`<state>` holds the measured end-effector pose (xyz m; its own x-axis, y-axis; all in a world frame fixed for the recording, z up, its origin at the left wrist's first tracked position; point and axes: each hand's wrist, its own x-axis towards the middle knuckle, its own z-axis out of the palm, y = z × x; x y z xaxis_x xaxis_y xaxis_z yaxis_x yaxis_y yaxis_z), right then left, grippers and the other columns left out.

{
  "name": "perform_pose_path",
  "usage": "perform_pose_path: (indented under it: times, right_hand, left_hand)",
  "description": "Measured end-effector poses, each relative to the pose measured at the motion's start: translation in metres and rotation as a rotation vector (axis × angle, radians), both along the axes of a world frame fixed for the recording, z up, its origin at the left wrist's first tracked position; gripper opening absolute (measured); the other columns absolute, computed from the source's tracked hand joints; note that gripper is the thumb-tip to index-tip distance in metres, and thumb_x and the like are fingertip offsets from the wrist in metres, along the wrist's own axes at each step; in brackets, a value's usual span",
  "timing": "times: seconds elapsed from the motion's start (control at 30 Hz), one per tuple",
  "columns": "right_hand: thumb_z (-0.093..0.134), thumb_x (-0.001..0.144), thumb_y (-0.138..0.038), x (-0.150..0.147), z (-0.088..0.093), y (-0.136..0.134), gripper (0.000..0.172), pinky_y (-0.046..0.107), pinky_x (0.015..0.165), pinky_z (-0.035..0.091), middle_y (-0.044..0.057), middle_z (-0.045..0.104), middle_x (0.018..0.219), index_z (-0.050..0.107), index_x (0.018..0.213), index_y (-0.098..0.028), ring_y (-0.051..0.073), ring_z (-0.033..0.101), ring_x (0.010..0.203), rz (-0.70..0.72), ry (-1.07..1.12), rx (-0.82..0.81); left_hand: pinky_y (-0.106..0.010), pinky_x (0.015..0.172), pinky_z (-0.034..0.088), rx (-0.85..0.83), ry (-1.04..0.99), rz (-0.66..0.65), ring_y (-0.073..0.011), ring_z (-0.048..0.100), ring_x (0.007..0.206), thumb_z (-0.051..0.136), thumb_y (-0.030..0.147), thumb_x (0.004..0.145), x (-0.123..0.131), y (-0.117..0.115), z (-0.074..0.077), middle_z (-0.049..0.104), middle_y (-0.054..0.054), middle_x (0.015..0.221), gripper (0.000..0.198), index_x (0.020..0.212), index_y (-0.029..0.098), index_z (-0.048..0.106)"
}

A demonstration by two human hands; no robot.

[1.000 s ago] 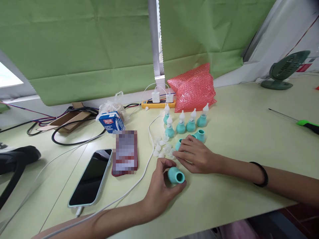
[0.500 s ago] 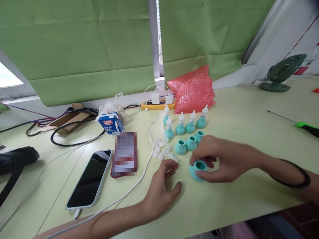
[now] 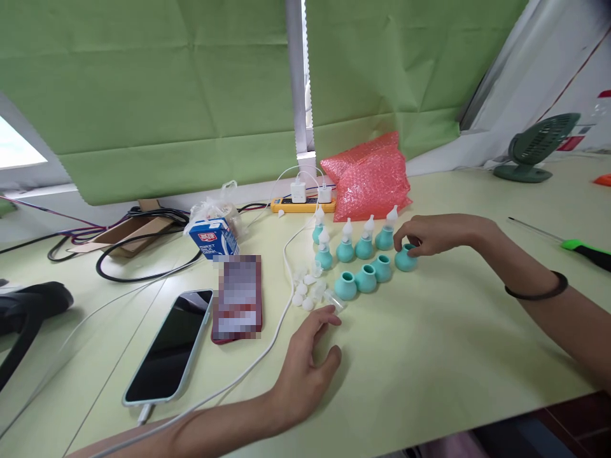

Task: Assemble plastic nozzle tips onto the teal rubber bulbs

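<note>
My right hand (image 3: 432, 232) grips a teal rubber bulb (image 3: 405, 259) with its fingertips, at the right end of a row of three other open teal bulbs (image 3: 365, 280) on the pale table (image 3: 429, 356). Behind them stand several teal bulbs with white nozzles (image 3: 365, 240). My left hand (image 3: 305, 369) rests on the table with fingers loosely apart, its fingertips by a clear nozzle (image 3: 334, 299) and a small pile of white nozzles (image 3: 305, 286). It holds nothing.
A phone (image 3: 167, 346) on a white cable, a red card (image 3: 237, 299), a milk carton (image 3: 212, 236), a pink bubble-wrap bag (image 3: 367, 178) and a yellow power strip (image 3: 300, 202) lie around. A green-handled screwdriver (image 3: 580, 248) and a small fan (image 3: 534, 149) sit at right.
The bulb went from my left hand to my right hand, which carried it back and to the right to the end of the row. My left hand let go and stayed near the nozzles.
</note>
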<state>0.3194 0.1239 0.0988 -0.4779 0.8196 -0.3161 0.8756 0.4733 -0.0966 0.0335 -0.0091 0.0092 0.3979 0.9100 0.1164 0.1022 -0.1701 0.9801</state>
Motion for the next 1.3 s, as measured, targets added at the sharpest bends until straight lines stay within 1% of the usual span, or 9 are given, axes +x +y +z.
perform_pose_path:
  times: [0.23, 0.43, 0.63, 0.7, 0.9, 1.0, 1.13, 1.23, 1.3]
  right_hand:
    - [0.046, 0.069, -0.030, -0.010, -0.001, -0.002, 0.025, 0.025, 0.053, 0.038, 0.003, 0.056, 0.072, 0.058, 0.089, -0.022, 0.016, 0.053, 0.062, 0.093, 0.104, 0.011]
    - [0.052, 0.065, -0.042, -0.004, 0.008, -0.003, 0.036, 0.025, 0.052, 0.037, 0.003, 0.060, 0.077, 0.055, 0.096, -0.024, 0.017, 0.054, 0.064, 0.001, 0.134, 0.024]
    - [0.043, 0.070, -0.046, -0.012, 0.009, 0.005, 0.035, 0.028, 0.055, 0.034, 0.005, 0.060, 0.076, 0.053, 0.091, -0.020, 0.021, 0.053, 0.069, -0.372, 0.204, 0.670]
    - [0.043, 0.069, -0.047, -0.014, 0.004, 0.011, 0.041, 0.028, 0.054, 0.034, 0.007, 0.060, 0.079, 0.049, 0.099, -0.020, 0.023, 0.053, 0.071, -0.427, 0.214, 0.690]
    - [0.041, 0.070, -0.045, -0.011, -0.007, 0.019, 0.030, 0.027, 0.051, 0.033, 0.006, 0.058, 0.068, 0.053, 0.067, -0.018, 0.021, 0.052, 0.065, -0.373, 0.169, 0.508]
    - [0.045, 0.070, -0.044, -0.017, -0.003, 0.011, 0.028, 0.029, 0.052, 0.034, 0.005, 0.054, 0.058, 0.050, 0.058, -0.019, 0.019, 0.050, 0.058, -0.408, 0.331, 0.758]
    - [0.056, 0.067, -0.035, -0.041, 0.012, -0.023, 0.014, 0.029, 0.052, 0.038, 0.002, 0.051, 0.054, 0.053, 0.063, -0.023, 0.014, 0.046, 0.052, -0.318, 0.820, 1.132]
    - [0.061, 0.065, -0.028, -0.063, 0.023, -0.061, 0.009, 0.027, 0.045, 0.038, 0.000, 0.055, 0.056, 0.055, 0.061, -0.023, 0.013, 0.048, 0.049, -0.178, 1.070, 1.019]
    - [0.062, 0.065, -0.025, -0.076, 0.022, -0.085, 0.005, 0.025, 0.045, 0.041, -0.001, 0.059, 0.056, 0.058, 0.062, -0.023, 0.012, 0.051, 0.049, 0.047, 1.008, 0.676]
  left_hand:
    - [-0.035, 0.097, 0.028, 0.029, 0.058, -0.022, -0.0182, 0.037, 0.113, 0.042, 0.001, 0.069, 0.000, -0.001, 0.004, 0.045, -0.006, 0.117, 0.028, 0.089, 0.019, 0.049]
    - [-0.034, 0.095, 0.030, 0.056, 0.107, -0.048, -0.0179, 0.040, 0.110, 0.041, 0.000, 0.068, -0.001, -0.001, 0.006, 0.047, -0.005, 0.113, 0.030, 0.089, 0.020, 0.050]
    - [-0.034, 0.092, 0.032, 0.071, 0.136, -0.052, -0.0177, 0.042, 0.106, 0.041, -0.001, 0.067, 0.000, -0.001, 0.008, 0.048, -0.004, 0.111, 0.029, 0.085, 0.020, 0.051]
    - [-0.034, 0.091, 0.033, 0.076, 0.136, -0.046, -0.0186, 0.043, 0.105, 0.042, -0.001, 0.066, 0.000, -0.001, 0.009, 0.049, -0.005, 0.109, 0.028, 0.083, 0.020, 0.052]
    - [-0.034, 0.090, 0.034, 0.071, 0.128, -0.048, -0.0188, 0.044, 0.103, 0.042, -0.001, 0.066, 0.000, -0.001, 0.010, 0.049, -0.005, 0.107, 0.028, 0.081, 0.020, 0.053]
    - [-0.035, 0.091, 0.034, 0.062, 0.076, -0.041, -0.0186, 0.044, 0.102, 0.042, 0.000, 0.067, 0.000, 0.000, 0.008, 0.050, -0.006, 0.104, 0.028, 0.084, 0.019, 0.051]
    - [-0.035, 0.091, 0.034, 0.008, -0.009, -0.026, -0.0174, 0.046, 0.099, 0.044, 0.006, 0.072, 0.001, 0.001, 0.007, 0.051, -0.006, 0.099, 0.024, 0.092, 0.018, 0.046]
    - [-0.035, 0.086, 0.038, -0.012, -0.088, -0.013, -0.0171, 0.046, 0.098, 0.050, 0.012, 0.072, 0.000, -0.001, 0.008, 0.047, -0.005, 0.104, 0.031, 0.100, 0.022, 0.038]
    - [-0.034, 0.082, 0.041, 0.006, -0.132, -0.015, -0.0184, 0.044, 0.100, 0.056, 0.015, 0.068, -0.002, -0.004, 0.008, 0.043, -0.006, 0.110, 0.046, 0.106, 0.025, 0.032]
